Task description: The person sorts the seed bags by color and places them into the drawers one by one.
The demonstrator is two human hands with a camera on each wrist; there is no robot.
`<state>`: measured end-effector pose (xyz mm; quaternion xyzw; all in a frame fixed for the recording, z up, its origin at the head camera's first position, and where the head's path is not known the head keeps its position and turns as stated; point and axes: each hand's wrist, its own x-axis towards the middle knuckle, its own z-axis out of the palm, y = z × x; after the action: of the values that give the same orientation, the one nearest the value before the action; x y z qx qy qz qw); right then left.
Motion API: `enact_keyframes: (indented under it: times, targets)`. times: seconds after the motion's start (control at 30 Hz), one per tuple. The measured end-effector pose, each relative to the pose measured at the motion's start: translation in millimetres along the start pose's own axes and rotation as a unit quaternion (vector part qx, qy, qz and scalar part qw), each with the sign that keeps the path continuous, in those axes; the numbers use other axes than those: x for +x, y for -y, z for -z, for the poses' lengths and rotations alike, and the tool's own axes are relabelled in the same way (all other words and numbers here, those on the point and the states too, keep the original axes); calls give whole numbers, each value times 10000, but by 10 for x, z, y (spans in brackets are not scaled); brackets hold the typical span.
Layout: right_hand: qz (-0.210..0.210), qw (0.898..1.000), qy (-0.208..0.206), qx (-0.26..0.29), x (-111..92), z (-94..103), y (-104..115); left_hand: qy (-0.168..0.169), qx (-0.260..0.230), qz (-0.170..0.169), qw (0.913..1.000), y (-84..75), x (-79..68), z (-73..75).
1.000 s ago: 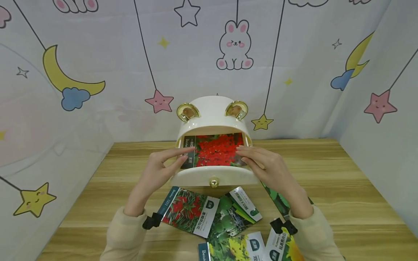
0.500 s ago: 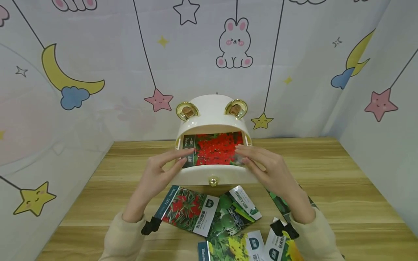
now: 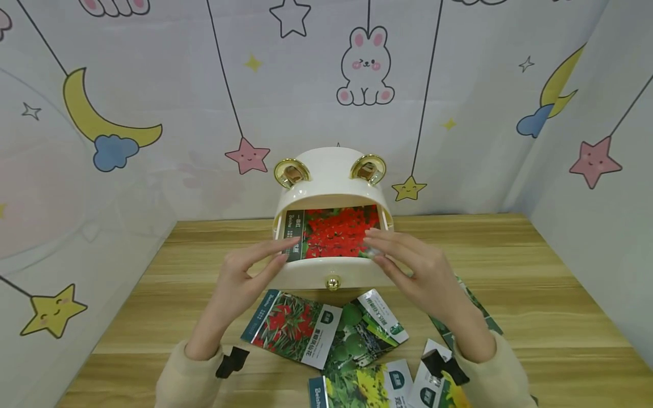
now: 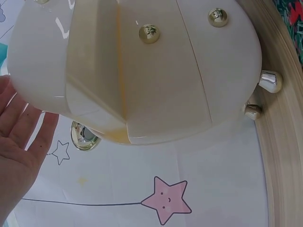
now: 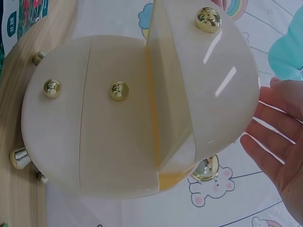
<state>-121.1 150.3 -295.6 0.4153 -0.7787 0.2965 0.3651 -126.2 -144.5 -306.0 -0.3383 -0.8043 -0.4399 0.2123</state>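
Note:
A white storage box with gold-rimmed ears stands at the back of the table. Its top drawer, with a gold knob, is pulled out. Inside lies a seed packet printed with red flowers. My left hand is over the drawer's left side, fingers extended toward the packet's edge. Over the right side, my right hand has its fingers stretched out at the packet's other edge. Contact with the packet is hard to tell. Straight fingers of the left hand and right hand show in the wrist views.
In front of the box lie several more packets: a red-flower one, a green one, a yellow-flower one, one with a white label, and one partly under my right forearm. A printed cloth wall rises behind.
Both hands have drawn slightly back toward me, and the left has shifted a little to the left. More of the packet under the right forearm shows. The drawer stays pulled out.

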Motion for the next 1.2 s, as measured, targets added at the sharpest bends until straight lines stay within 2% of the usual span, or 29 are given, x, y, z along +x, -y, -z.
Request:
enact_keyframes:
  times: [0.2, 0.67, 1.2]
  targets:
    - [168, 9998, -60, -94, 8, 4, 67, -220, 52, -387, 9990, -21, -31, 0]
    - [396, 9984, -242, -320, 1, -7, 213, -555, -32, -909, 9943, -83, -73, 10]
    - [689, 9960, -229, -512, -52, -52, 318, -603, 87, -1288, 9898, -128, -187, -7]
